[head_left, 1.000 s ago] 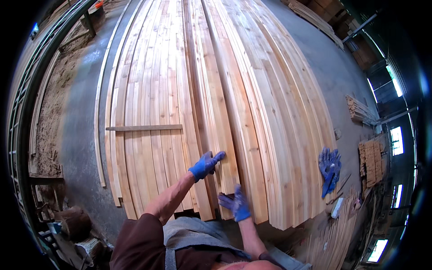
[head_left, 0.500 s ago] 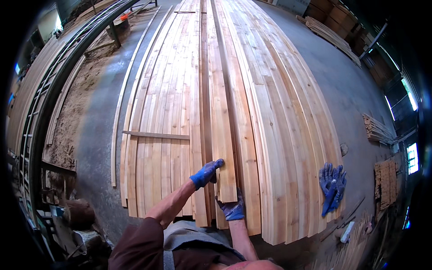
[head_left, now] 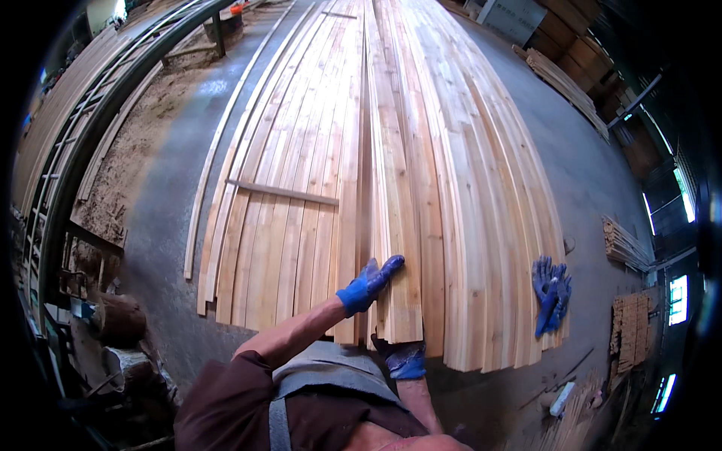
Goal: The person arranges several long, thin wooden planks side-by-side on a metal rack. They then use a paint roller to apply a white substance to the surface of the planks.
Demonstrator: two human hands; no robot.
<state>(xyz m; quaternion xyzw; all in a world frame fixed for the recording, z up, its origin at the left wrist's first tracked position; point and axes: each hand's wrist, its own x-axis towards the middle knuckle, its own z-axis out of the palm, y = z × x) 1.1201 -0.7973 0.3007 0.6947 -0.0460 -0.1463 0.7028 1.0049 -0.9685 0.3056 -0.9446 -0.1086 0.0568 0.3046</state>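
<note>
Had board (head_left: 406,297) at lower ctr of frame, w/ L hand (head_left: 370,286) on left edge, prob. to steady it, & R hand (head_left: 404,356) under near end, prob. to bear weight. Couldn't tell spread or pinch b/c of hidden fingers.

R hand (head_left: 404,361) partly hidden under centre boards' (head_left: 404,312) near end, L hand's (head_left: 368,286) fingers unclear, side boards' (head_left: 278,248) far ends hard to see, R bkgd machinery (head_left: 699,225) too dark to ID.

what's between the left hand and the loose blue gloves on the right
In the head view, only wood lies between the left hand and the loose blue gloves: the boards at that hand, then planks running lengthwise side by side.
</note>
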